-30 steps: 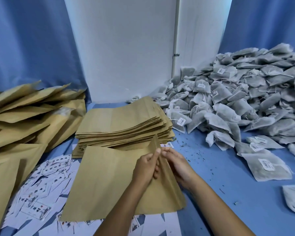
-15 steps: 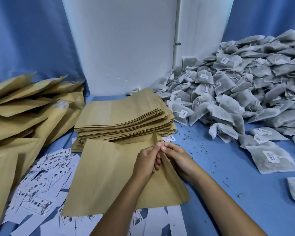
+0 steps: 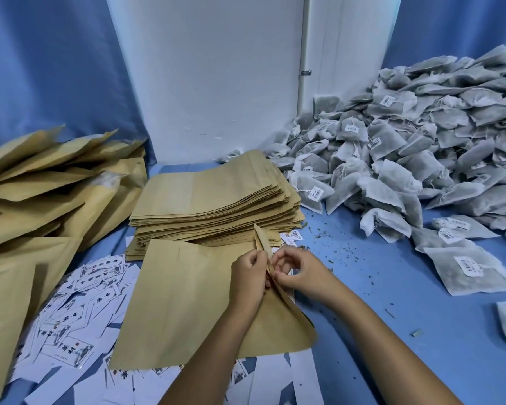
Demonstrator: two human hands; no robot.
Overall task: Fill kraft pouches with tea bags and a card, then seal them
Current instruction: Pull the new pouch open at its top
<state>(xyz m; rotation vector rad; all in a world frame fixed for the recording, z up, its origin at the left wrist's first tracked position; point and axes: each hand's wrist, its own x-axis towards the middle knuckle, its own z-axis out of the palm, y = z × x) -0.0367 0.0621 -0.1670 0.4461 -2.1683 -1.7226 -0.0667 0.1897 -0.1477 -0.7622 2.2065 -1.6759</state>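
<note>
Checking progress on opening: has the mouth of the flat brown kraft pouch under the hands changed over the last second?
Yes. The kraft pouch edge, pinched by both hands, now gapes slightly beside the stack of empty pouches.

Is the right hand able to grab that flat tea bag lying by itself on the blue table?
Probably yes. The tea bag lies alone on the bare table to the right of the right hand, with nothing between them. But that hand is pinching the pouch mouth and must let go first.
</note>
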